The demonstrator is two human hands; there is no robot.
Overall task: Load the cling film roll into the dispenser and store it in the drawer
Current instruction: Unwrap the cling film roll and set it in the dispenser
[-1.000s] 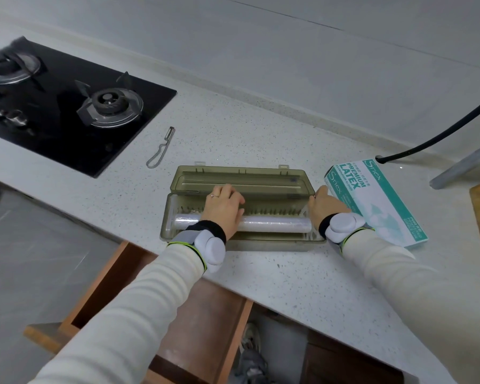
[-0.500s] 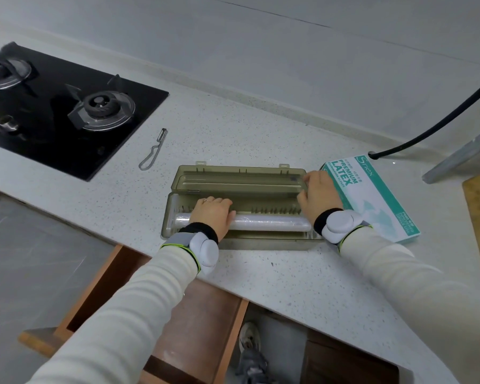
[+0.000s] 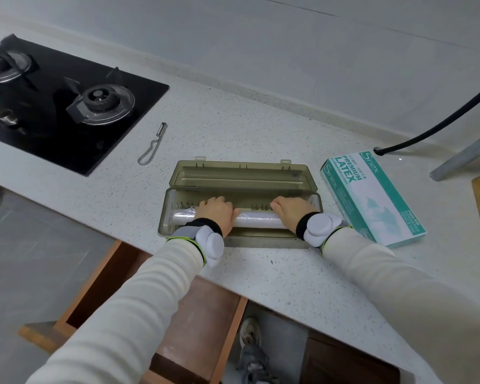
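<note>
Left hand [image 3: 215,214] and right hand [image 3: 291,210], seen in the head view, each curl their fingers over the cling film roll [image 3: 257,217] and grip it. I see the roll lying lengthwise inside the dispenser [image 3: 241,176], whose lid is folded back, on the countertop [image 3: 288,273]. The drawer [image 3: 211,309] below stands open. A glove box [image 3: 372,198] lies just right of the dispenser.

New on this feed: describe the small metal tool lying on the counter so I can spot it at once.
Start at the black gas hob at the left end of the counter. Between its near right corner and the open olive dispenser lies a peeler, touching neither. It is the only thin bare-metal thing there: a wire loop handle with a small head, unlike the bulky dispenser.
</note>
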